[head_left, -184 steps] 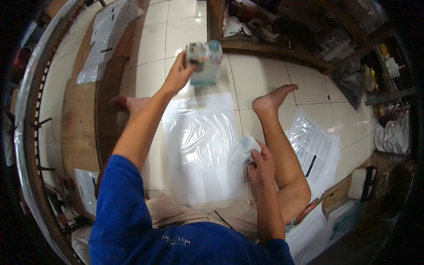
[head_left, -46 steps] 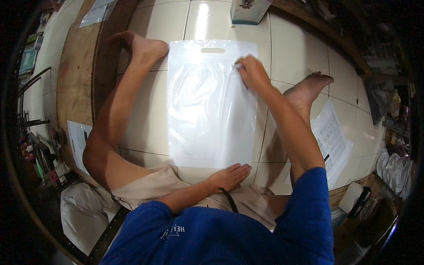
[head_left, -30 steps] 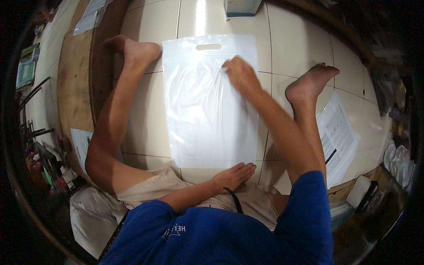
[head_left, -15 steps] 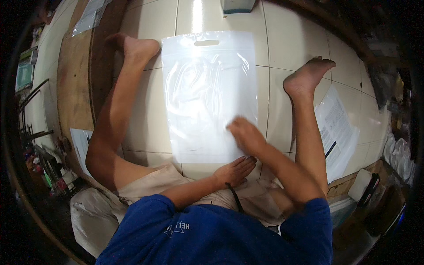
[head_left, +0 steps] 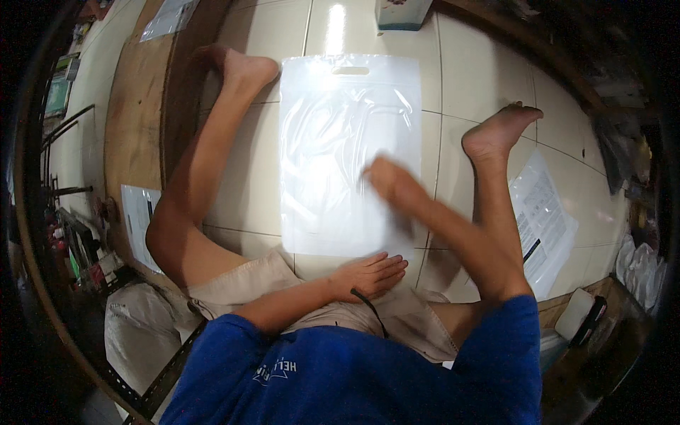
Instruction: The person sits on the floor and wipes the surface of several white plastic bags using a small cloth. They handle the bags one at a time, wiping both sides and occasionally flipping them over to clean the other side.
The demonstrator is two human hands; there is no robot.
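Between my legs a flat white plastic bag (head_left: 319, 152) with a cut-out handle hole at its far end lies on the floor. Its glossy front is creased and catches the light. My right hand (head_left: 397, 185) is over the bag's right side, fingers curled and smeared by motion; whether anything is in them I cannot make out. Just off the bag's near edge, my left hand (head_left: 372, 275) rests over my lap with its fingers stretched out, holding nothing. A dark cord (head_left: 370, 309) hangs beside that hand.
A long wooden bench (head_left: 134, 106) runs along the left, with plastic-covered sheets on it. Printed sheets (head_left: 542, 219) lie beyond my right leg. A small box (head_left: 402, 15) stands at the far end. An open wooden box (head_left: 602, 319) is at the lower right.
My right hand has moved a little farther up over the bag. The left hand keeps its place by the near edge, fingers still stretched. The whole view has shifted slightly.
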